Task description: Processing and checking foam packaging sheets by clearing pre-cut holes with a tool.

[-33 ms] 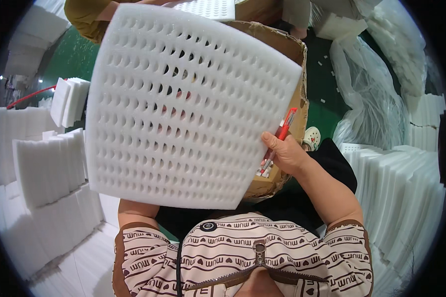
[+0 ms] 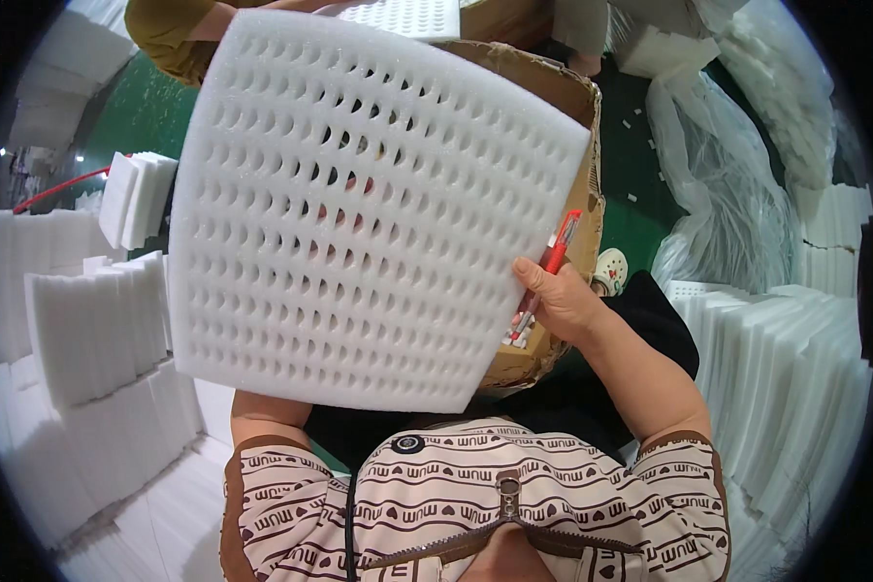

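Observation:
A large white foam sheet (image 2: 262, 233) with rows of round holes is held up in front of me, tilted. Its right edge lies in my right hand (image 2: 565, 303), with the thumb on the front face. A red pen (image 2: 555, 257) with a clear barrel is also gripped in that hand, pointing up beside the sheet. My left forearm (image 2: 270, 412) goes behind the sheet. Skin-coloured patches show through some middle holes, but the left hand's shape and fingers are hidden. Many holes still look partly filled by half-round foam.
Behind the sheet stands a worn cardboard box (image 2: 582, 179) with small white bits inside. Stacks of white foam sheets (image 2: 102, 335) rise at left, and more foam sheets (image 2: 776, 369) at right. Clear plastic wrap (image 2: 723, 184) lies far right. Another person's sleeve (image 2: 170, 39) is at far left.
The foam sheet has shifted very slightly, its top edge a little lower. My right hand keeps its grip on the sheet's edge and the pen.

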